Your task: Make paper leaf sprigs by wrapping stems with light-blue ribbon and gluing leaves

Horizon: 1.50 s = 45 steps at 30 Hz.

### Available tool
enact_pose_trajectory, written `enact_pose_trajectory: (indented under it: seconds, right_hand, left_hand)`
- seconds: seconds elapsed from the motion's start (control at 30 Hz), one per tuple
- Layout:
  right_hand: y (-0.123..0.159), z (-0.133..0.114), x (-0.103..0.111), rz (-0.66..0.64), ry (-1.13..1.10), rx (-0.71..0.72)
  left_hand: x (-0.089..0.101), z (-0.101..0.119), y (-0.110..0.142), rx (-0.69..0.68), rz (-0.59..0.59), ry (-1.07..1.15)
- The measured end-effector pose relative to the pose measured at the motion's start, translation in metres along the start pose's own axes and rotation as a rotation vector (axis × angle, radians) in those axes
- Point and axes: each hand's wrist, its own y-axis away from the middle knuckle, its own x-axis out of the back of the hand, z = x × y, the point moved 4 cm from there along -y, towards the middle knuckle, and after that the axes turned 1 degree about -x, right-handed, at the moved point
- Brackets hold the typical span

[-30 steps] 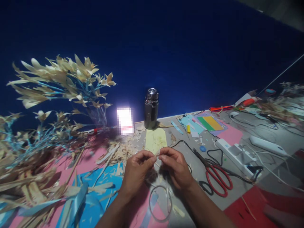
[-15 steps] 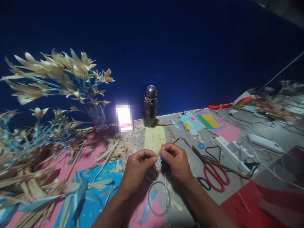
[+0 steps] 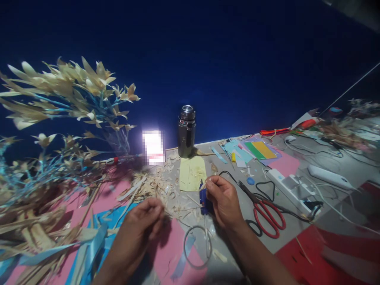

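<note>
My right hand (image 3: 224,200) is closed in a pinch in the middle, with a small pale sliver (image 3: 203,186) showing at its fingertips. Just left of and below those fingertips is a small blue device (image 3: 203,199), partly hidden, with a thin metal rod (image 3: 207,241) below it. A wire ring (image 3: 184,247) lies over the pink sheet beside the rod. My left hand (image 3: 144,221) is apart from the right, over the edge of the blue and pink sheets, near the pale shavings (image 3: 162,180). Its fingers are curled together and slightly blurred; what they hold, if anything, I cannot make out.
Red-handled scissors (image 3: 268,217) lie right of my right hand, near a white power strip (image 3: 292,190) and cables. A dark flask (image 3: 187,132) stands behind a yellow paper (image 3: 192,174). Pale artificial flowers (image 3: 89,91) and dried husk strips (image 3: 35,229) crowd the left.
My hands were together at the fingertips; my left hand has since drawn away left and towards me. My right hand keeps its pinch, and the blue device is now more exposed. The view shifted slightly.
</note>
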Motion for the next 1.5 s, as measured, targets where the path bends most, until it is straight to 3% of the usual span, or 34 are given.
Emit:
enact_pose_trajectory:
  seconds: [0.1,0.2,0.3,0.4,0.5,0.6,0.7,0.9,1.07,1.5]
  right_hand:
    - [-0.001,0.0,-0.002,0.004,-0.019,-0.037]
    - [-0.001,0.001,-0.006,0.003,-0.043,-0.079]
    - [0.002,0.003,-0.012,-0.004,-0.047,-0.11]
    - [0.007,0.007,-0.019,-0.046,-0.069,-0.162]
    - [0.012,0.011,-0.024,-0.09,-0.122,-0.215]
    - [0.017,0.015,-0.027,-0.116,-0.161,-0.256]
    - [0.02,0.018,-0.028,-0.137,-0.162,-0.272]
    - [0.024,0.023,-0.029,-0.153,-0.071,-0.277]
    - [0.024,0.025,-0.034,-0.198,-0.097,-0.332]
    - [0.027,0.03,-0.033,-0.243,-0.013,-0.302]
  left_hand:
    - [0.027,-0.001,0.027,0.056,0.081,0.046]
    - [0.035,-0.013,0.043,0.161,0.11,0.161]
    - [0.032,-0.024,0.038,0.149,0.144,0.115]
    - [0.022,-0.019,0.026,-0.063,0.19,-0.183]
    - [-0.001,-0.005,0.019,-0.22,0.086,-0.378]
    - [-0.02,-0.003,0.018,-0.168,0.023,-0.339]
    - [-0.027,-0.009,0.016,-0.155,0.038,-0.252]
    - [-0.022,-0.016,0.009,-0.135,0.098,-0.148]
    - [-0.03,-0.017,0.015,-0.084,0.022,-0.008]
    - [-0.027,-0.023,0.018,-0.114,0.085,-0.157]
